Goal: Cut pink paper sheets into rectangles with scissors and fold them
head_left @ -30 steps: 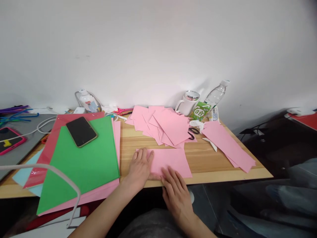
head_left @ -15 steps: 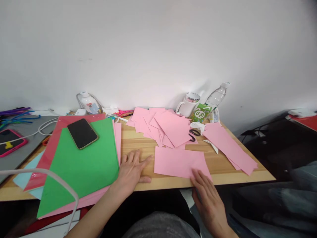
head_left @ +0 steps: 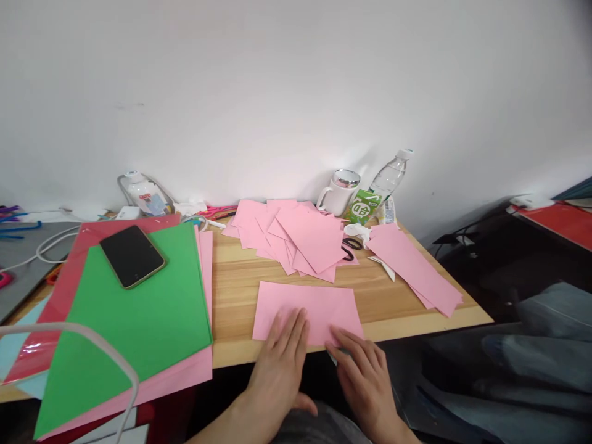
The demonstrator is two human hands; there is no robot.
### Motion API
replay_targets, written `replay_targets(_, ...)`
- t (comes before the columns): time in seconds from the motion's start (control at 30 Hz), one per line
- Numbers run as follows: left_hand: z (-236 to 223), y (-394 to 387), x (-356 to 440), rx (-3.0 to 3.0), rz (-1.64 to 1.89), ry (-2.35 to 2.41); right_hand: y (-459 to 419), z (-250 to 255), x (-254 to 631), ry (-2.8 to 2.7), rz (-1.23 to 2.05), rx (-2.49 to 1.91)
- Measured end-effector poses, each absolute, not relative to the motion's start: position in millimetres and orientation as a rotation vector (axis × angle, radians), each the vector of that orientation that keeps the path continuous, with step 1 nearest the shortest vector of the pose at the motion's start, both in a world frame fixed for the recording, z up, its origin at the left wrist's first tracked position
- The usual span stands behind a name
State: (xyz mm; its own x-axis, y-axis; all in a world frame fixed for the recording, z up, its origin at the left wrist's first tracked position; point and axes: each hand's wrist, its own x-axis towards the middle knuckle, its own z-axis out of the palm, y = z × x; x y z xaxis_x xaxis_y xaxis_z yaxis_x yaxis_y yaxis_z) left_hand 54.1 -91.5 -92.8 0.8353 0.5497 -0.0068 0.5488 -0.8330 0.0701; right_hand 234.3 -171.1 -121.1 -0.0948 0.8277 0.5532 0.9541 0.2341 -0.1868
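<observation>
A pink paper sheet (head_left: 324, 302) lies flat at the table's front edge, its long side across. My left hand (head_left: 282, 364) rests on its lower left part, palm down, fingers straight and thumb apart. My right hand (head_left: 365, 376) touches the sheet's lower right edge with fingertips, its fingers slightly bent and its thumb hidden. Behind the sheet is a loose pile of pink paper pieces (head_left: 309, 237). Black scissor handles (head_left: 352, 243) stick out at the pile's right side.
To the left, a phone (head_left: 132, 256) lies on green paper (head_left: 139, 320) over pink sheets. Pink strips (head_left: 416, 268) lie at the right. A white mug (head_left: 340, 192), a green packet (head_left: 364, 206) and a clear bottle (head_left: 392, 174) stand by the wall. A white cable (head_left: 106, 348) loops at the left front.
My left hand has moved from the bare wood onto the pink sheet. The sheet lies slightly nearer the front edge, and my right hand has shifted along its lower edge. The view has turned slightly right.
</observation>
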Motion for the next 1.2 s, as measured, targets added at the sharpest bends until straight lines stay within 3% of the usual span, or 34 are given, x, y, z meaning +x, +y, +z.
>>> replay_targets(0.3, -76.7, -77.3, -12.0, 2.914, -0.102, 1.173, -174.8, -126.3, 288.3, -2.021, -0.163, -1.392)
replay_targets(0.53, -94.4, -83.4, -20.8, 2.914, 0.456, 1.250, -170.2, -91.1, 293.2, -1.894, -0.162, -1.387)
replay_targets(0.7, -74.7, -78.7, -5.7, 2.312, 0.764, 1.320, -131.8, -42.5, 264.7, -1.315, -0.329, -1.580)
replay_targets(0.9, -39.5, -30.6, 39.8, 1.350, 1.123, 1.023, -58.1, -21.9, 201.8, -1.063, 0.397, -1.366)
replay_targets(1.0, -26.4, -3.5, 43.1, 0.970, 1.287, 1.104, -34.4, -24.5, 203.0, -1.259, 0.618, -1.329)
replay_targets(1.2, -21.6, 24.4, 23.4, 0.989, 1.313, 1.083, -3.9, -40.7, 302.4, -1.464, 0.100, -1.906)
